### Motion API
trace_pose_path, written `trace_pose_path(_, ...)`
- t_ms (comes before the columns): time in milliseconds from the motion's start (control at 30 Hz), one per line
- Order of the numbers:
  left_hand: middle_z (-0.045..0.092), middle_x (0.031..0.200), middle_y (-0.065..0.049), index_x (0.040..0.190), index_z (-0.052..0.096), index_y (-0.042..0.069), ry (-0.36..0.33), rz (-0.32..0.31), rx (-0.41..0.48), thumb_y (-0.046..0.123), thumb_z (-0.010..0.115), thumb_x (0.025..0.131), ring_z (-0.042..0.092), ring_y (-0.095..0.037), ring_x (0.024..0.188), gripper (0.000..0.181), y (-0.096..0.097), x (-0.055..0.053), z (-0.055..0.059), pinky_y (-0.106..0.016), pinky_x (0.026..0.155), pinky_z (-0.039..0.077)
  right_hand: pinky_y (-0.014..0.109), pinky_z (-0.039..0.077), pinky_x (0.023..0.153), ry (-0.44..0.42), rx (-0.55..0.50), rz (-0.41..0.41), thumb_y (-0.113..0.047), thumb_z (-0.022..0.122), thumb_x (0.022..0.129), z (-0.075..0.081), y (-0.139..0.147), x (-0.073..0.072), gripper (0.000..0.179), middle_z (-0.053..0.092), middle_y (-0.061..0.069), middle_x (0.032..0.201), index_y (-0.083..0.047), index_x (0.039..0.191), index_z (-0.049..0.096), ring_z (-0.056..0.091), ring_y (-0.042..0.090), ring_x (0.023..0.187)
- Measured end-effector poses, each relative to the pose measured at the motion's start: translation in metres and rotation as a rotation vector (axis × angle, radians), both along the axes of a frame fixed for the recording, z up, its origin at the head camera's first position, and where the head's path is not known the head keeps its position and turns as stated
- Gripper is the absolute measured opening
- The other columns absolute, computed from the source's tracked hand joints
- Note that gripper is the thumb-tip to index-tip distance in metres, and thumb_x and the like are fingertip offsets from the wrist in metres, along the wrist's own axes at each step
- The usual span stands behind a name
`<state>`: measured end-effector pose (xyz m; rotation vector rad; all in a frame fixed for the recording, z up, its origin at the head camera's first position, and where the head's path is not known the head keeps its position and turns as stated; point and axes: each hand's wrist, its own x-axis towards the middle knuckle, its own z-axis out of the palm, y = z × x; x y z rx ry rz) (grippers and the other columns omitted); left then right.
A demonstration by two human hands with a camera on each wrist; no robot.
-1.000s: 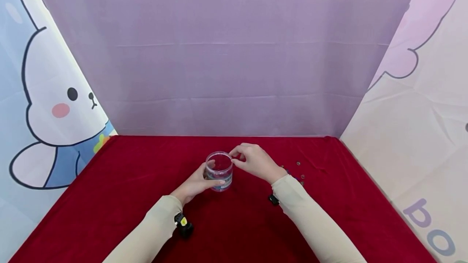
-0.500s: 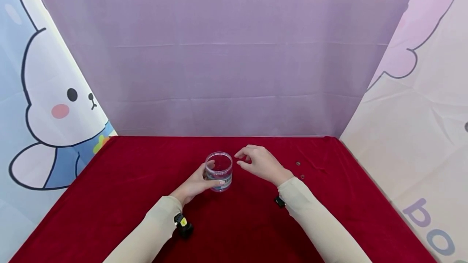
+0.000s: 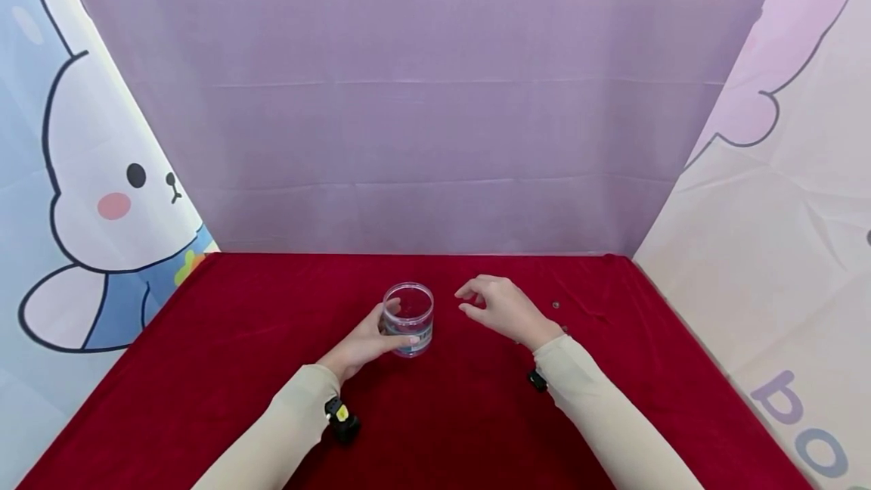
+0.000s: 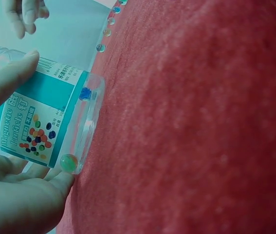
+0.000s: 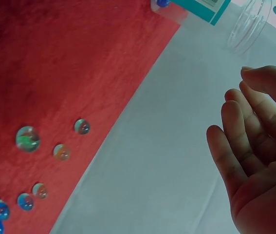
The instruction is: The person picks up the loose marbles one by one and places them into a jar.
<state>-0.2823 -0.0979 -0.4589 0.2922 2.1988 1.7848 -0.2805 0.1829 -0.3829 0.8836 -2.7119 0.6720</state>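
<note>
A clear plastic jar with a turquoise printed label [image 4: 38, 117] stands upright on the red cloth, its top uncovered. My left hand [image 3: 370, 337] grips it round the side, thumb across the label. Through the jar's wall near the bottom, the left wrist view shows a blue marble [image 4: 85, 93] and a green marble [image 4: 69, 163]. To the right of the jar [image 3: 422, 339] hovers my right hand [image 3: 505, 311], apart from it, with loosely bent fingers and nothing visible between them. Several glass marbles lie on the cloth beyond that hand, including a green-centred marble [image 5: 27, 139].
Red cloth [image 3: 224, 369] covers the table. A plain lilac curtain [image 3: 422, 112] rises at its back edge, and printed cloth panels stand at both sides. A blue marble [image 5: 0, 209] and other marbles lie in a loose group at the right; the right arm partly hides them in the head view.
My right hand has drawn away from the jar's rim, moving right and slightly nearer me, its fingers spreading apart. The left hand and jar stay in place.
</note>
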Motion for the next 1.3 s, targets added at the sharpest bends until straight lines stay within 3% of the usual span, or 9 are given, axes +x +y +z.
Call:
trace_pose_path(533, 0.031, 0.159, -0.012, 0.157, 0.027, 0.014, 0.01, -0.009, -0.004, 0.032, 0.084, 0.083, 0.032, -0.036, 0.14, 0.095, 0.001, 0.001, 0.003, -0.06, 0.109, 0.035, 0.024, 0.054, 0.075, -0.106, -0.02, -0.057, -0.016, 0.078, 0.089, -0.015, 0.026, 0.005, 0.021, 0.069, -0.002, 0.101, -0.015, 0.109, 0.074, 0.061, 0.009, 0.084)
trace_pose_path(867, 0.033, 0.158, -0.011, 0.157, 0.027, 0.015, 0.011, 0.0, -0.025, 0.035, 0.086, 0.08, 0.034, -0.037, 0.138, 0.098, 0.001, 0.001, 0.001, -0.059, 0.107, 0.038, 0.024, 0.053, 0.061, -0.143, -0.062, -0.042, -0.012, 0.076, 0.09, -0.022, 0.043, 0.009, 0.016, 0.067, -0.005, 0.095, -0.013, 0.105, 0.074, 0.059, 0.008, 0.074)
trace_pose_path(1100, 0.034, 0.157, -0.01, 0.156, 0.029, 0.017, 0.006, 0.005, -0.027, 0.036, 0.086, 0.079, 0.032, -0.037, 0.14, 0.097, 0.0, 0.001, 0.001, -0.059, 0.107, 0.037, 0.023, 0.054, 0.066, -0.165, -0.031, -0.059, -0.01, 0.076, 0.089, -0.027, 0.054, 0.012, 0.018, 0.068, -0.001, 0.098, -0.006, 0.107, 0.074, 0.061, 0.011, 0.078)
trace_pose_path(1300, 0.033, 0.158, -0.012, 0.156, 0.028, 0.016, 0.009, 0.003, -0.02, 0.033, 0.085, 0.081, 0.034, -0.037, 0.139, 0.096, 0.001, 0.002, 0.003, -0.059, 0.107, 0.037, 0.026, 0.054, 0.072, -0.173, 0.015, -0.094, -0.013, 0.077, 0.089, -0.033, 0.062, 0.011, 0.02, 0.067, -0.004, 0.097, -0.007, 0.108, 0.074, 0.06, 0.011, 0.083)
